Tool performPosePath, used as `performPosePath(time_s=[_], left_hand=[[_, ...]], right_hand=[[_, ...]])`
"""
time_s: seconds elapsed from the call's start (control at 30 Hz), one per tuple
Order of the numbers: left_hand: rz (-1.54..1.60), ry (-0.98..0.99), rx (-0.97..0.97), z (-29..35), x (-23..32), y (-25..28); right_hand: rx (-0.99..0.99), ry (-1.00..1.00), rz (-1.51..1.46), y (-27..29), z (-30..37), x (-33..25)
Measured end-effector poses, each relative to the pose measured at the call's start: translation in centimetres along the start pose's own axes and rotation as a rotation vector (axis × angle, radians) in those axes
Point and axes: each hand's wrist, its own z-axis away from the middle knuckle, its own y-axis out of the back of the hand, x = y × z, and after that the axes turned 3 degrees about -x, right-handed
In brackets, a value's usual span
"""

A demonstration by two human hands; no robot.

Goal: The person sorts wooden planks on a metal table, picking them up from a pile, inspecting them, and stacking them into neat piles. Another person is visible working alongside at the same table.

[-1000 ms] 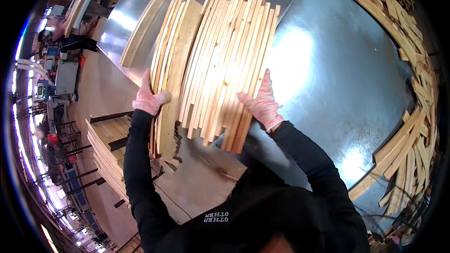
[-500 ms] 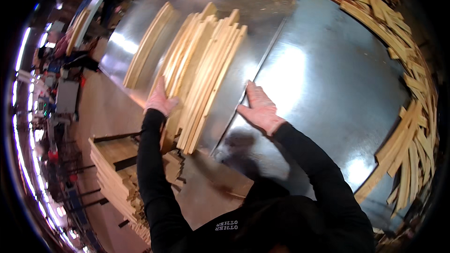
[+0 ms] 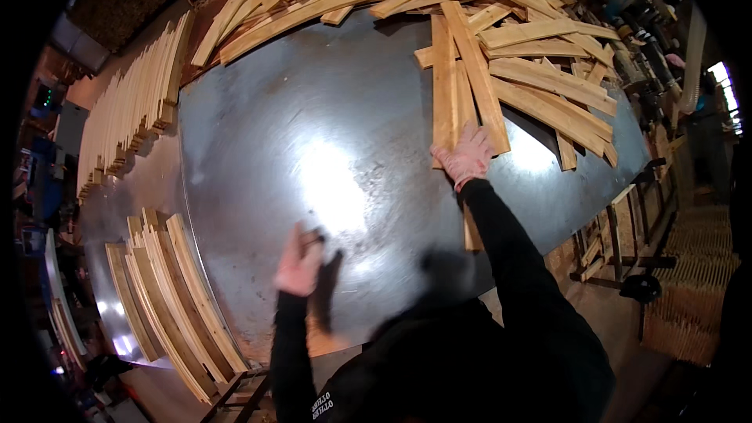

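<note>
At the near end of several pale wooden boards (image 3: 445, 82), right of centre, my right hand (image 3: 468, 153) is closed over the wood. The thumb lies toward the left edge, the fingers across the top. Another slanting board (image 3: 476, 70) passes beside the fingers. Under my right wrist, a board end (image 3: 471, 233) sticks out toward me. My left hand (image 3: 300, 261) is above the metal tabletop (image 3: 251, 141), apart from the boards. It is blurred, with fingers and thumb apart and nothing seen in it.
A loose heap of boards (image 3: 540, 47) spreads along the far and right side of the table. Neat board stacks stand at the far left (image 3: 137, 102) and near left (image 3: 184, 290). A rack (image 3: 627, 227) and a slatted wooden stack (image 3: 693, 290) are at the right.
My view has swung right, from the stacked boards to the loose heap. My left hand has left the stack; my right hand has moved from the bare metal onto the boards.
</note>
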Motion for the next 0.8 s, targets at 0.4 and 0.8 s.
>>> performPosePath(time_s=[0.4,0.8], left_hand=[[-0.958,0.273,0.034,-26.8,11.1,-29.9],[1.677,0.709,-0.158,-3.6,8.5,-29.2]], right_hand=[[-0.802,-0.097,-1.303,2.8,2.5,16.7],[-0.679,0.995,-0.535,8.5,1.3,7.6]])
